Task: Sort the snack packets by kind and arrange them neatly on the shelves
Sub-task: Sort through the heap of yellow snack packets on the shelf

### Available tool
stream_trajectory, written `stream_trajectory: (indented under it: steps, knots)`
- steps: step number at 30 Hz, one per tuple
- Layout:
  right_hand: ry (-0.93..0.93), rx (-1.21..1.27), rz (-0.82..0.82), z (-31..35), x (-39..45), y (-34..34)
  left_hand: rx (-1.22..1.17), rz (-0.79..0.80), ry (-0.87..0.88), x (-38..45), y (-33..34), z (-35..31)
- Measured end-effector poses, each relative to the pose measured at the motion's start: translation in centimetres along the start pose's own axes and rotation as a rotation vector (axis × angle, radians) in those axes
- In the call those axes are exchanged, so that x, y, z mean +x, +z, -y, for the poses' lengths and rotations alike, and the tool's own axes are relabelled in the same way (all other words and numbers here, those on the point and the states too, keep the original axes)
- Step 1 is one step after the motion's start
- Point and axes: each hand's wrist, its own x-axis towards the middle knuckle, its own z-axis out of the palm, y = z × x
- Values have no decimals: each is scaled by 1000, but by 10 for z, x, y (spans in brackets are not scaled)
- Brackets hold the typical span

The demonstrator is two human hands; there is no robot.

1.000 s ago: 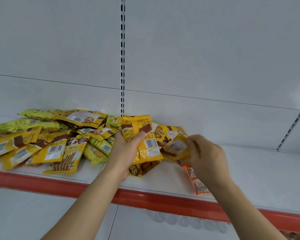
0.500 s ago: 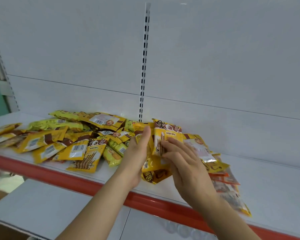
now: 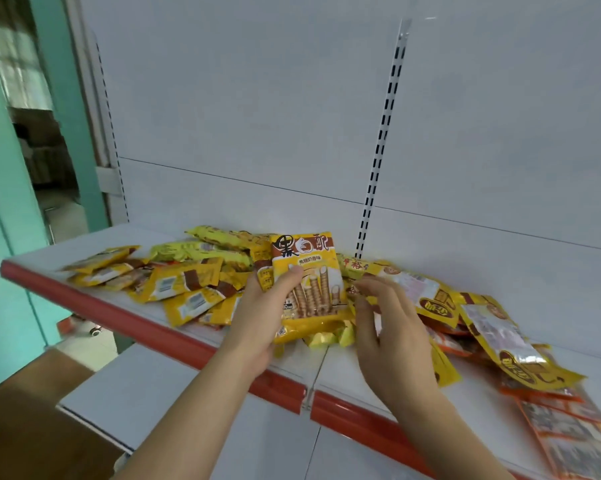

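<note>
Wafer-roll packet (image 3: 306, 289) stack is pinched loosely in your left hand (image 3: 261, 327); your right hand (image 3: 389, 327), fingers spread, could nudge it onto the shelf (image 3: 223, 337).

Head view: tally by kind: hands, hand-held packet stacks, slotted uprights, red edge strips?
Hands: 2, left hand and right hand
Packet stack held in left hand: 1
Slotted uprights: 2
Red edge strips: 2
Total: 7

White shelf (image 3: 146, 308), scattered snack packets (image 3: 184, 282)
</note>
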Motion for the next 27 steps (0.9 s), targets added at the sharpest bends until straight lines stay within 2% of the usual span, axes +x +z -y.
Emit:
stream_trajectory:
  steps: [2,5,9,12,15,21,23,27]
  knots:
    - [144,-150,168,10,7,24,-4,-18,-23,9,-25,-8]
    - [306,-241,371,34,16,56,-21,-22,-18,21,-61,-18]
    - [403,-475,508,60,23,87,31,-4,-6,44,-94,-17]
    - [491,-531,545,70,24,103,51,53,74,44,-100,-21]
    - [543,-448,443,70,24,103,88,102,65,46,-105,-19]
    - [501,-376,34,69,38,49,99,137,89,54,-101,-23]
    - [496,-247,-97,72,43,30,115,158,124,53,-90,-21]
    - [454,-4,-133,76,32,14,197,205,122,44,-62,-15]
